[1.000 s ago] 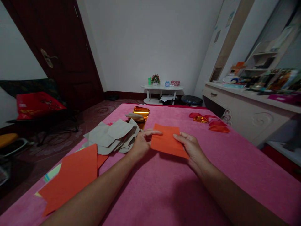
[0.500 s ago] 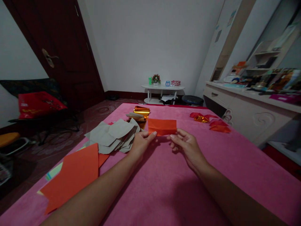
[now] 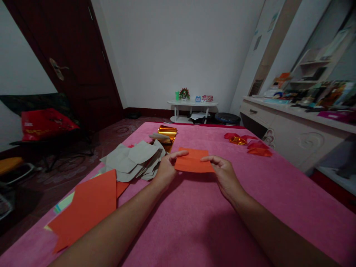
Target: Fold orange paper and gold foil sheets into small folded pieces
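A small rectangle of orange paper with a crease across it is held just above the pink cloth. My left hand pinches its left edge, index finger stretched along the top. On the opposite side my right hand grips the right edge, with fingertips on its upper face; the thumb is hidden under the paper. Close to my left hand lies a loose pile of grey paper pieces. Larger orange sheets lie beside my left forearm, over some pale green and yellow paper.
Shiny gold foil lies at the back of the pink-covered table. Red and orange folded pieces and a gold one sit at the right. Beyond stand a small white table and a dresser.
The orange paper has tilted flatter and come slightly nearer, showing more of its face. My right fingers have moved from beside its lower corner onto its right edge; my left index finger now lies along the top.
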The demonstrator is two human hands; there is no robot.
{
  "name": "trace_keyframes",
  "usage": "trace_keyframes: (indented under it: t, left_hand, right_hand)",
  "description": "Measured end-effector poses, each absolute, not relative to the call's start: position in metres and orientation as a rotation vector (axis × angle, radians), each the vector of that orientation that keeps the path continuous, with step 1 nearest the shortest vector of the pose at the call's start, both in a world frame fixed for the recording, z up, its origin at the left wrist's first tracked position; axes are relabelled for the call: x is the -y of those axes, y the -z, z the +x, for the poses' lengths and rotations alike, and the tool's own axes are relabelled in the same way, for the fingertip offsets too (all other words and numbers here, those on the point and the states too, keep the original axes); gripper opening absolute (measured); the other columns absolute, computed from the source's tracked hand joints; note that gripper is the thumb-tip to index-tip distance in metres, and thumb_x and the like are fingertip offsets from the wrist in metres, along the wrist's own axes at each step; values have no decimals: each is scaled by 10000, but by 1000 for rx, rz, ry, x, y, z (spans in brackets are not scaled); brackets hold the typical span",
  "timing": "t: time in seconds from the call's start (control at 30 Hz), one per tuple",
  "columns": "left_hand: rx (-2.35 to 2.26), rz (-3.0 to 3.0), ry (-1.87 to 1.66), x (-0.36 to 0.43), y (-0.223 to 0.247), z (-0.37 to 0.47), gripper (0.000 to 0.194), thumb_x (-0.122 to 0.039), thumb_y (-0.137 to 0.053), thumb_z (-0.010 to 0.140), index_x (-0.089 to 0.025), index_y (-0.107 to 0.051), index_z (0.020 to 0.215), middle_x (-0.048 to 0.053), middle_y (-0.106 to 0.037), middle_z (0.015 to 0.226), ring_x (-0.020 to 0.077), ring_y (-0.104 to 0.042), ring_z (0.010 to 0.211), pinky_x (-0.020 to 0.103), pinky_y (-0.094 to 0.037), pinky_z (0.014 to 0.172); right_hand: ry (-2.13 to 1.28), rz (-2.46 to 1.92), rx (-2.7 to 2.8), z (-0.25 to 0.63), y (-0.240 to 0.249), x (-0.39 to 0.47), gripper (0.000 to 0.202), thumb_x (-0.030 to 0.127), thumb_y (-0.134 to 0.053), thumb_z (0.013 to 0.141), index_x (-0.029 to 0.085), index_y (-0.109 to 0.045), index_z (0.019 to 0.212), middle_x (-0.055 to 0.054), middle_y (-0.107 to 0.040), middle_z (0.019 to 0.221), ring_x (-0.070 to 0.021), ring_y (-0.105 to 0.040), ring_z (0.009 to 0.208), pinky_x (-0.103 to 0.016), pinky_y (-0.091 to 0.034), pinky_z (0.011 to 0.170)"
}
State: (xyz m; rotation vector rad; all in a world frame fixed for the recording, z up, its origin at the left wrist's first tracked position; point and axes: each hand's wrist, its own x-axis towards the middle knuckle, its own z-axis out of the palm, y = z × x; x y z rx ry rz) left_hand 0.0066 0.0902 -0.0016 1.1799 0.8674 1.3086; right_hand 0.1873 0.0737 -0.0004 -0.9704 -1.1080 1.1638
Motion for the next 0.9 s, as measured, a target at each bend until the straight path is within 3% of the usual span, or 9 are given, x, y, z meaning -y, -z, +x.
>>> trace_keyframes:
  t: [0.23,0.37,0.5,0.7,0.9]
  left_hand:
    - [-781,1591,-1356,-94,2,0,334,-72,-751,558,-191,-761,870,81,-675,975,196,-623,886,282,-471,796]
    - [-871,1668,-1316,-88,-3,0,127,-201,-726,676,-186,-768,795,84,-679,922,208,-618,839,277,-487,706]
    - [-818,1709,-1268,-80,-8,3,170,-306,-663,766,-181,-760,827,76,-681,908,197,-611,800,245,-463,627]
    - [-893,1573,-1342,-80,-8,4,266,-362,-656,775,-146,-686,622,11,-594,581,121,-501,555,225,-389,561]
    - [-912,1404,-1420,-88,2,3,211,-345,-672,760,-144,-729,783,28,-661,697,131,-544,599,236,-416,594]
  right_hand:
    - [-1043,-1054,1184,194,5,-79,143,226,-675,641,203,-735,769,-18,-706,726,-184,-631,664,-299,-491,640]
    - [-1045,-962,1339,194,0,-78,230,222,-749,616,199,-732,844,-38,-698,901,-201,-629,830,-308,-497,751]
    - [-1027,-881,1430,192,-3,-75,226,272,-737,689,197,-728,902,-45,-678,973,-209,-610,923,-316,-478,827]
    - [-1055,-996,1370,191,1,-75,223,380,-659,769,192,-734,863,-36,-715,831,-218,-639,819,-335,-481,781]
    - [-1021,-998,1297,190,1,-74,148,352,-701,740,205,-709,736,-3,-689,754,-186,-612,722,-290,-466,690]
